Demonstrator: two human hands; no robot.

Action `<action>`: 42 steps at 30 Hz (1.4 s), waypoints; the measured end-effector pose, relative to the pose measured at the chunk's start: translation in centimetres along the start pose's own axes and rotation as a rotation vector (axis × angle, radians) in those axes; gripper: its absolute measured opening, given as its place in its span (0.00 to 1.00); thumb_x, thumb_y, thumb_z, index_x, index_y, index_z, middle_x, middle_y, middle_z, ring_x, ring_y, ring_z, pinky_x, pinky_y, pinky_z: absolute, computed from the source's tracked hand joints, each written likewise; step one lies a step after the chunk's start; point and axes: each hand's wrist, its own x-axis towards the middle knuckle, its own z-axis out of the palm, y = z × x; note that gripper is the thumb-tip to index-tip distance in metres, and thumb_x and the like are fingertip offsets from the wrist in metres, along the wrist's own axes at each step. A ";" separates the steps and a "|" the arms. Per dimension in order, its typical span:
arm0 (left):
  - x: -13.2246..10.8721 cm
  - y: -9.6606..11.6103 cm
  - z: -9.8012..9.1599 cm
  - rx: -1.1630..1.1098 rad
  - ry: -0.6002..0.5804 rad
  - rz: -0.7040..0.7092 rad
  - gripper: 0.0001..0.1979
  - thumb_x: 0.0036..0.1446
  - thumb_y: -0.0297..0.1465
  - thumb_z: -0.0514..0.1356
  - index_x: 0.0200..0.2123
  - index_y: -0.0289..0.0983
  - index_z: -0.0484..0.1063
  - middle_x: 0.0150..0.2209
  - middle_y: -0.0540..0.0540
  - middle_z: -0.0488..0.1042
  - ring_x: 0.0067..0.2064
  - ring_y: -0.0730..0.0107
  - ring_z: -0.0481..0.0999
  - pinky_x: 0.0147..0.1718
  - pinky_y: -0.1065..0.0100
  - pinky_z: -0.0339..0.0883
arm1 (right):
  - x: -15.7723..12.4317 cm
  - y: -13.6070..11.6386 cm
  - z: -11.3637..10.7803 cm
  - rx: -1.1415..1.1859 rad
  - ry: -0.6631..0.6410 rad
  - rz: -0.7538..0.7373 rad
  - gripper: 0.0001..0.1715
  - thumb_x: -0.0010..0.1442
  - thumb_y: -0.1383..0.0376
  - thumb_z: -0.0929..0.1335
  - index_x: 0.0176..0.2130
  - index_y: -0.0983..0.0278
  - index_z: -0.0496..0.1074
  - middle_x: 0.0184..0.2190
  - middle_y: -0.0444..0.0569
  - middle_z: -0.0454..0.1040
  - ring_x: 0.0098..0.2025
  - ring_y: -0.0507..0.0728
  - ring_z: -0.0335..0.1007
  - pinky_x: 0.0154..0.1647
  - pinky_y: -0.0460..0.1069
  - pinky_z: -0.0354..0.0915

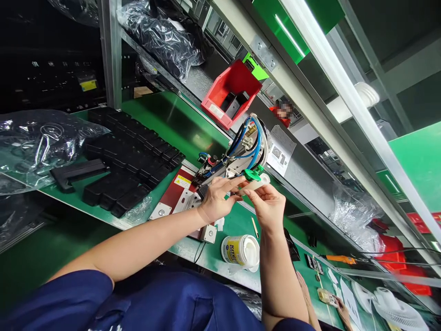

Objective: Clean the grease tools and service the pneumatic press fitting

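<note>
My left hand (216,198) and my right hand (267,206) meet above the green bench (172,122), just in front of a small machine (237,151) with blue and white hoses. My right hand grips a pale translucent tube (257,184) with a green cap (252,174) at its tip. The fingertips of my left hand pinch at that green cap. Below my hands stands an open white tub (241,250) with a yellow label.
Rows of black plastic parts (127,156) cover the bench at left, beside clear bags (37,142). A red bin (230,94) sits on the shelf above. Another person's hand (339,308) rests on papers at lower right, near an orange-handled tool (339,259).
</note>
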 end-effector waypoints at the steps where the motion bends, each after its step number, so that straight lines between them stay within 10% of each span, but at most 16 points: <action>1: 0.0 0.0 0.0 -0.002 0.000 0.000 0.24 0.53 0.26 0.64 0.54 0.43 0.66 0.32 0.52 0.80 0.37 0.68 0.77 0.42 0.62 0.64 | -0.1 0.0 0.2 -0.018 0.038 -0.012 0.13 0.46 0.61 0.77 0.33 0.62 0.78 0.33 0.48 0.80 0.36 0.58 0.77 0.41 0.53 0.72; 8: 0.0 0.1 -0.1 -0.001 -0.010 0.004 0.26 0.51 0.26 0.66 0.54 0.42 0.66 0.32 0.52 0.80 0.36 0.68 0.77 0.41 0.62 0.64 | 0.3 -0.7 -0.5 -0.064 -0.140 0.029 0.15 0.49 0.58 0.75 0.36 0.64 0.78 0.34 0.50 0.80 0.36 0.58 0.77 0.39 0.52 0.72; 13: -0.1 -0.1 -0.1 0.000 -0.019 -0.017 0.25 0.52 0.26 0.64 0.54 0.42 0.66 0.32 0.52 0.80 0.37 0.68 0.77 0.42 0.62 0.64 | 0.0 0.7 0.3 -0.098 0.109 -0.111 0.13 0.44 0.61 0.78 0.30 0.64 0.76 0.27 0.46 0.78 0.31 0.55 0.74 0.37 0.51 0.70; 19: 0.0 1.1 -0.9 0.092 -0.125 -0.032 0.24 0.54 0.32 0.65 0.55 0.43 0.67 0.39 0.48 0.80 0.45 0.65 0.77 0.47 0.60 0.63 | -0.5 0.6 0.1 -0.133 0.045 -0.050 0.15 0.46 0.59 0.76 0.34 0.65 0.77 0.30 0.47 0.79 0.32 0.55 0.75 0.37 0.51 0.72; 23: -4.0 1.0 -4.8 0.229 -0.217 -0.062 0.26 0.55 0.39 0.64 0.56 0.44 0.66 0.50 0.45 0.76 0.56 0.60 0.70 0.54 0.57 0.60 | -2.0 1.8 -0.9 -0.093 0.359 -0.105 0.19 0.54 0.57 0.72 0.43 0.65 0.76 0.36 0.50 0.79 0.37 0.56 0.77 0.36 0.50 0.72; 28: -16.0 -1.6 -14.8 0.629 -0.202 -0.386 0.18 0.58 0.37 0.60 0.51 0.42 0.71 0.46 0.43 0.76 0.50 0.58 0.73 0.51 0.56 0.64 | -7.2 6.7 -1.1 -0.082 0.600 -0.051 0.17 0.54 0.60 0.73 0.43 0.66 0.76 0.34 0.50 0.78 0.31 0.54 0.77 0.33 0.49 0.71; 33: -22.6 -5.6 -20.4 0.946 -0.252 -0.627 0.17 0.61 0.37 0.56 0.51 0.39 0.71 0.49 0.39 0.72 0.48 0.54 0.72 0.47 0.56 0.66 | -12.9 11.6 0.7 -0.183 0.317 0.194 0.16 0.56 0.59 0.71 0.43 0.65 0.74 0.36 0.53 0.78 0.31 0.56 0.77 0.35 0.52 0.72; 42: -23.7 -10.7 -18.8 0.866 -0.457 -0.666 0.16 0.59 0.27 0.53 0.47 0.40 0.74 0.43 0.44 0.77 0.43 0.62 0.74 0.42 0.65 0.68 | -15.1 11.8 4.1 -0.392 -0.144 0.042 0.10 0.60 0.64 0.67 0.43 0.63 0.73 0.35 0.51 0.79 0.32 0.56 0.76 0.35 0.52 0.71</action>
